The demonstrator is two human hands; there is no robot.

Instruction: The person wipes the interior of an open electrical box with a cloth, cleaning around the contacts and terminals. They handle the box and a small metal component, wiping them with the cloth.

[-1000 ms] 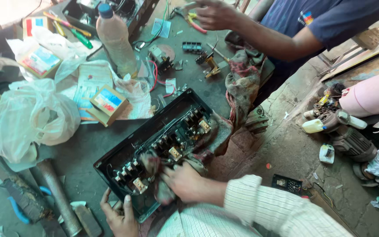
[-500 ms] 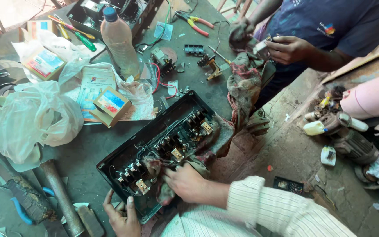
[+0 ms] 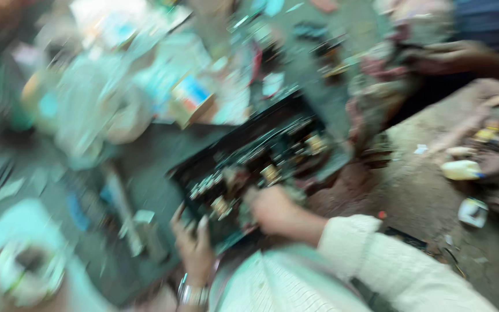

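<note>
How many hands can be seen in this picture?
3. The left hand holds the near edge of the black box. The right hand rests inside it. Another person's hand is at the top right. Blur may hide more.

A small carton (image 3: 192,99), tan with a blue and white top, lies at eleven o'clock from the black case (image 3: 255,159). A blurred pale packet (image 3: 111,29) sits at ten o'clock, far off.
</note>
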